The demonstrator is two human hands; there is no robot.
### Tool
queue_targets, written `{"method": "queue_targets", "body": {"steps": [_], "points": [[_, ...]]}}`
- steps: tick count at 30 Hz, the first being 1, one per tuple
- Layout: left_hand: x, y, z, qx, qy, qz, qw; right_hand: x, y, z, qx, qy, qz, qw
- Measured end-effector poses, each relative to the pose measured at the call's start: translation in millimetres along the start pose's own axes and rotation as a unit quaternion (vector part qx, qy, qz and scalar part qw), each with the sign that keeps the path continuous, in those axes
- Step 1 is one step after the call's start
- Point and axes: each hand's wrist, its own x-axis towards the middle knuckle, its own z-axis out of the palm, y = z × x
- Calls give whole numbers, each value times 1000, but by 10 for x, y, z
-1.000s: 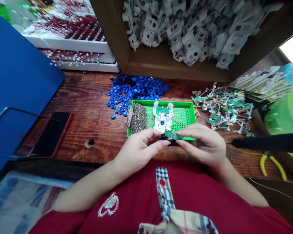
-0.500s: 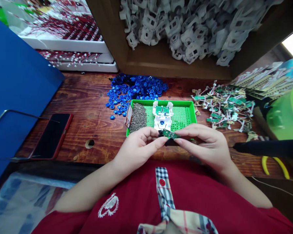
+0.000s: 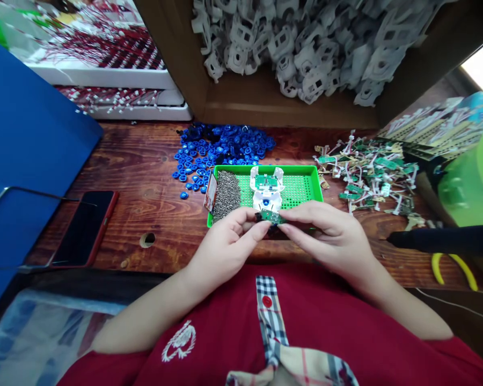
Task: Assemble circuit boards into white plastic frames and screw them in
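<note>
A small green circuit board with black parts at its edges is held between my two hands, over the near edge of the green perforated tray. My left hand pinches its left end between thumb and fingers. On the right end, my right hand has the same kind of pinch. Just beyond the board, a white plastic housing lies in the tray, with another green board in its upper part and a blue round piece in its lower part. Many small metal screws fill the tray's left side.
Blue buttons are heaped behind the tray, wired circuit boards to its right. A box of white housings stands at the back. A phone lies left; a black tool and yellow-handled pliers are at right.
Both hands have moved slightly left with the circuit board, which now sits more level and closer to the white housing. The whole view has shifted a little.
</note>
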Motion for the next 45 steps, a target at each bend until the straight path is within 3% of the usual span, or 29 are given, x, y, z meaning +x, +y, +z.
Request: {"method": "queue_targets", "body": {"steps": [8,13,23,36,45], "points": [[38,-29,24,-167,19,-46,985,-57,-61,126,17,23,26,999],[44,-60,34,-207,33,-34,977,-58,-64,202,-3,45,6,999],[43,-101,48,-229,46,2,972,-57,-47,271,-1,73,3,997],[51,-52,-20,-234,36,-24,971,0,-101,291,-24,67,-34,997],[22,-41,-29,-212,60,-15,975,21,-151,261,4,81,-46,996]]}}
